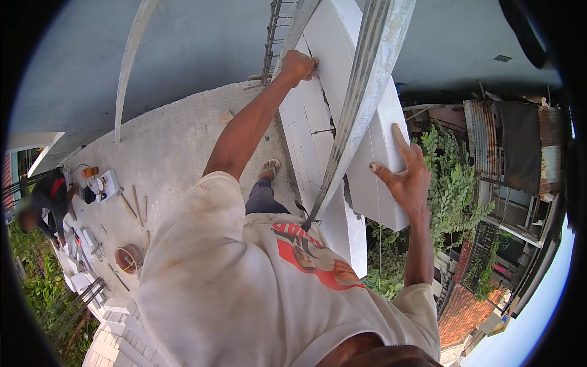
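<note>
A long white block (333,52), which looks like lightweight concrete, lies slightly askew along the top of a white block wall (306,116). A dark, uneven joint runs between the two. My left hand (298,67) is closed at the block's inner edge, its fingertips partly hidden. On the outer side, my right hand (406,180) grips the block, thumb on its upper face and forefinger along the outer edge. A grey metal post (361,92) slants up between my hands and hides part of the block.
Leafy plants (449,183) and a tiled roof (471,309) lie beyond the wall. To the left, a person (52,199) bends over near tools and a brown bucket (129,259) on the concrete floor (177,134). White blocks (116,333) are stacked at lower left.
</note>
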Demonstrator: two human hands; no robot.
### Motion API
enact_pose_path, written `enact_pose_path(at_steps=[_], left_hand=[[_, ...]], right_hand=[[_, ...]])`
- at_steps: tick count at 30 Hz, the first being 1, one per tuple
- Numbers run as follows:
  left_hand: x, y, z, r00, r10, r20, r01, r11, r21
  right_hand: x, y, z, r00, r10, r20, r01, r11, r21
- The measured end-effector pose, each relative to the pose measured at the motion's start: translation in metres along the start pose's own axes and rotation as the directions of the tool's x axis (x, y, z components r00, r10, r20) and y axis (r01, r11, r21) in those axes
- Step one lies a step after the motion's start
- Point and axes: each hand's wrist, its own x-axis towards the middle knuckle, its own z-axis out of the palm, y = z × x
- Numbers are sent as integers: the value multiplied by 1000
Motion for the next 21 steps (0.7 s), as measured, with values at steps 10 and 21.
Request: enact_pose_path(at_steps=[10,21], left_hand=[[-22,-12,9,963,226,-147,-178,943,280],[-35,-23,16,969,198,-146,-181,976,122]], right_hand=[[-9,-3,19,1000,8,-29,-7,999,40],[-13,-2,30,997,-34,-73,34,999,3]])
